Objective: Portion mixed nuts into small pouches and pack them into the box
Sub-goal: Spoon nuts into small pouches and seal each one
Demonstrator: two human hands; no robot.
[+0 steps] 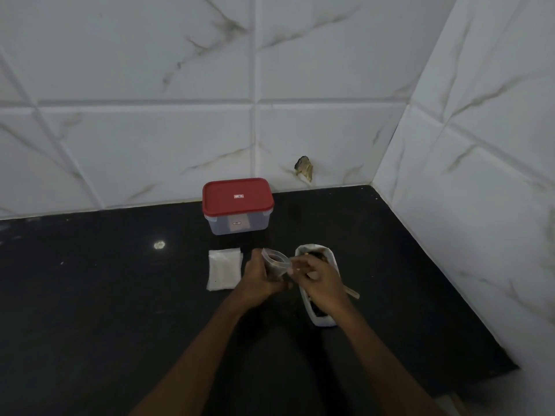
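**Filling a pouch over the nut tray**

The left hand (258, 277) has its fingers and thumb curled round the body of a small clear pouch (274, 261), holding it upright with the mouth open. Something dark already sits in its lower part, probably nuts. The right hand (322, 283) meets it from 3 o'clock with its fingers curled. It seems to grip a pale scoop (353, 292), whose handle pokes out beneath the palm toward 4 o'clock. The hand hides the working end, so what it carries cannot be told.

Both hands hover close over the white tray (322, 321) of mixed nuts (315, 254). That placement likely keeps each scoop's trip short and lets spilled nuts fall back into the supply.

At 9 o'clock from the held pouch, a flat stack of empty pouches (224, 270) lies on the black counter (120, 295), within easy reach of the left hand. At 11 o'clock, against the tiled wall, stands the box (240, 225) with its red lid (237, 196) on. Its clear walls show little inside, so packing seems not yet begun, and the lid must come off first.
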